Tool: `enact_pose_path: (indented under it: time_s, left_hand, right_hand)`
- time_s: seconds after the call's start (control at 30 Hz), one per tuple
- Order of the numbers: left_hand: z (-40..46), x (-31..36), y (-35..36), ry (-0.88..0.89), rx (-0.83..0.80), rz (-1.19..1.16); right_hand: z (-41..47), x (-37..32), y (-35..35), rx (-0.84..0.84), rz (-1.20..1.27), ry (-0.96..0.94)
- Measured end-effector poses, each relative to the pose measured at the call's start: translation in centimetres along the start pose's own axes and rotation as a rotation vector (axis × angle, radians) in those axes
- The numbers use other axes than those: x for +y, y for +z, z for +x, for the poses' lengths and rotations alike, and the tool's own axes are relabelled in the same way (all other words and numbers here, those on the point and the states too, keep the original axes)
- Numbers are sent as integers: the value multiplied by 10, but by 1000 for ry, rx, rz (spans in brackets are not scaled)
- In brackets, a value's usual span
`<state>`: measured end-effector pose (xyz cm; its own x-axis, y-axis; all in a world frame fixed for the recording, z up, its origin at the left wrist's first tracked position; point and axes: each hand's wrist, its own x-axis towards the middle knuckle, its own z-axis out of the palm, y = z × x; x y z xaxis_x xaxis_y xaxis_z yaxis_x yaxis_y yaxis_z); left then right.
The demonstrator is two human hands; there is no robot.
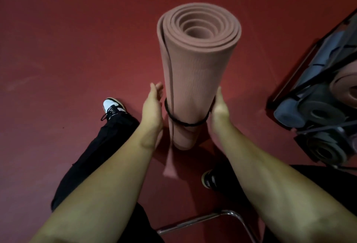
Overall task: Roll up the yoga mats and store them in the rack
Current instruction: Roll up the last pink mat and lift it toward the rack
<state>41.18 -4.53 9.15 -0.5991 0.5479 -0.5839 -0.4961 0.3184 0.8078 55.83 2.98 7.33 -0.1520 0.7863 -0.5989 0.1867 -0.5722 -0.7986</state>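
Fingers [158, 88] of the left hand [152, 107] are straight and held close together, and they stand just beside the left side of the rolled pink mat [197, 72], with a thin gap visible between palm and mat, so this hand holds nothing. On the other side the right hand [219, 105] lies against the mat; its thumb points up along the surface, while the other fingers go behind the roll and are hidden, so it cannot be told whether they grip the mat or the cord.

The mat stands upright on its end on the red floor [67, 59], in the middle of the view, and its top end shows the spiral of the layers. The loose outer edge runs down the left side of the roll. A black cord [185, 123] goes around the lower part of the mat (it hangs a little tilted, higher at the left than in the front), and it meets the right hand at its right end.

Both forearms are bare. Below them one sees black trousers [100, 150], a white and black shoe [113, 105] at the left, and a darker shoe [209, 179] near the base of the mat. A bent chrome tube [202, 219] crosses the bottom of the view.

At the right edge stands a black rack [301, 65] that holds several rolled mats, grey ones [320, 111] and one pink [345, 86].
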Motion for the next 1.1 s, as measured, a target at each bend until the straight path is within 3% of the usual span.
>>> enact_pose_path:
  time_s: [0.1, 0.27, 0.37, 0.57, 0.67, 0.73, 0.83, 0.93, 1.1]
  left_hand:
    - [0, 11, 16, -56, 9, 49]
    - [-1, -12, 21, -202, 60, 39]
    - [6, -30, 21, -205, 12, 4]
    - [11, -10, 29, -269, -65, -184]
    - [3, 29, 39, -250, -185, -185]
    - [-2, 62, 42, -131, -240, -134]
    - [-29, 97, 35, 94, -242, 54]
    - [-77, 97, 38, 157, -355, 353]
    - [-145, 101, 64, 197, -381, 381]
  right_hand:
    - [10, -5, 10, 3, 279, 85]
    - [23, 17, 13, -22, 168, 167]
    - [32, 33, 9, -71, 223, 244]
    - [31, 13, 1, -110, 675, 291]
    - [28, -28, -7, -147, 650, 292]
    - [21, -77, -22, -206, 647, 269]
    - [-18, -146, -59, -297, 589, 41]
    - [-71, -132, -72, -316, 162, -81]
    - [-138, -114, -85, -194, 83, -159]
